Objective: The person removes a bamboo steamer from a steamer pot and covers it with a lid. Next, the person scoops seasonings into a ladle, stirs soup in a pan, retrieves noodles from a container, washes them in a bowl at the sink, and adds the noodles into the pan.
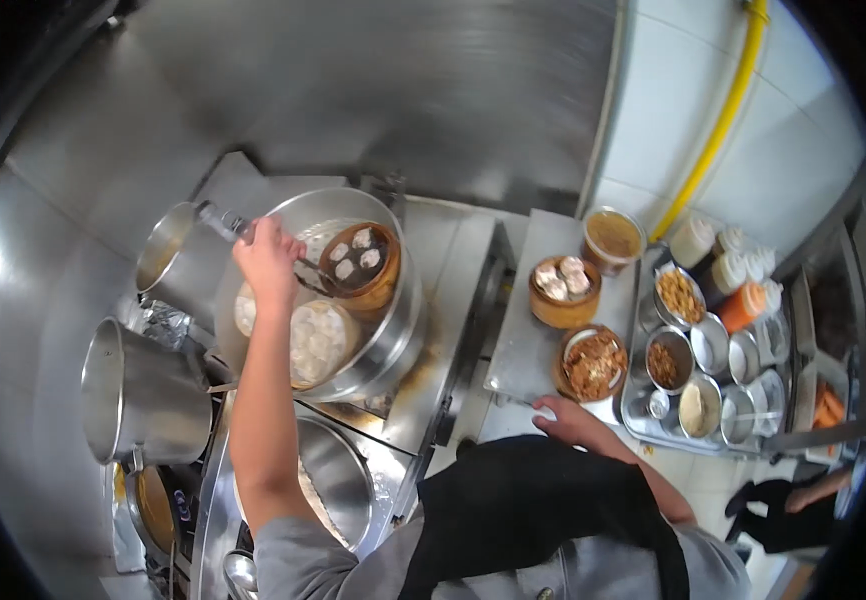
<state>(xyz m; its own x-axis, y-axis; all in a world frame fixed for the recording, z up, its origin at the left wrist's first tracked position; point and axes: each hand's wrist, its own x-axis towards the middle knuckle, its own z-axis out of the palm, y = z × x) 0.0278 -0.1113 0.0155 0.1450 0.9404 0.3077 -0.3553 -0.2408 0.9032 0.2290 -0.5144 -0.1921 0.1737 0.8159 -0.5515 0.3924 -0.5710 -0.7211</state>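
Observation:
My left hand grips metal tongs, whose tips reach the rim of a small bamboo steamer basket holding several pale dumplings on a dark base. That basket sits in a large steel pot, beside another basket of white, round pieces. My right hand is low beside the side counter, close to a thin metal piece. Its thumb shows and its other fingers look curled; what they hold, if anything, is hidden. Nearest to it is a bamboo basket of brown, chopped-looking food.
Another dumpling basket and a tub of brown liquid stand on the side counter. A tray carries small bowls and squeeze bottles. Tall steel pots line the left. Another person's arm appears lower right.

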